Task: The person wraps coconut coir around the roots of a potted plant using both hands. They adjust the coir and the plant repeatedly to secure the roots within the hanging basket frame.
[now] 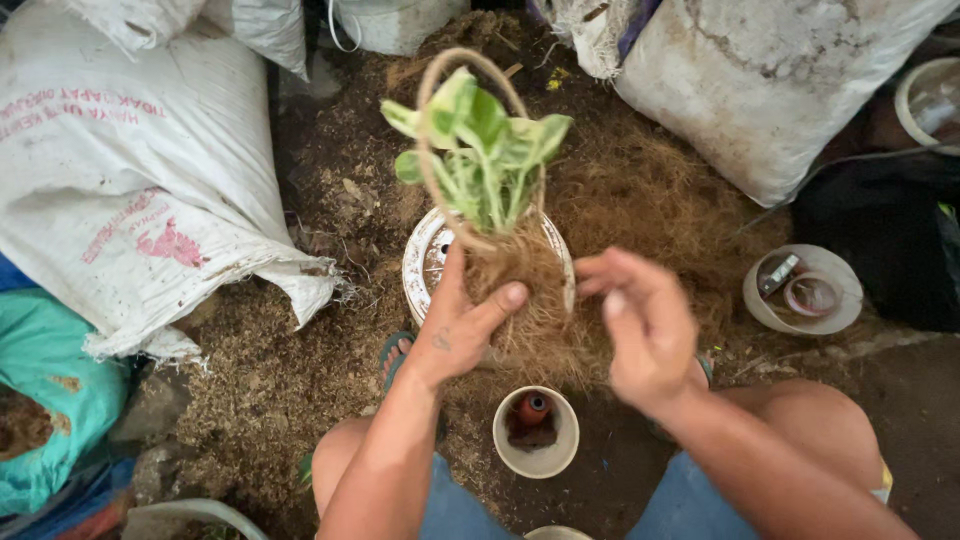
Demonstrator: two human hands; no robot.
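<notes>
The left hand [455, 335] is closed on a ball of brown fibre [525, 300] wrapped about the base of a small plant [485, 150], thumb pressed on the near side of the ball. The plant stands upright in the middle of the scene, held above a white pot [425, 255]; whether ball and pot touch cannot be told. A looped cord handle [445, 75] already arches over the green-and-cream leaves.

The right hand [645, 330] is loosely open just right of the ball, fingers half curled. It appears empty, though its palm faces away.

Judged progress: the roots are largely wrapped, but the fibre hangs ragged at the near side, so binding looks unfinished.

A small cup [535, 432] holding a reddish object sits near, between the knees. A bowl [805, 290] of tape rolls lies right. Sacks [140, 190] stand on the left, cut off by the frame edge.
</notes>
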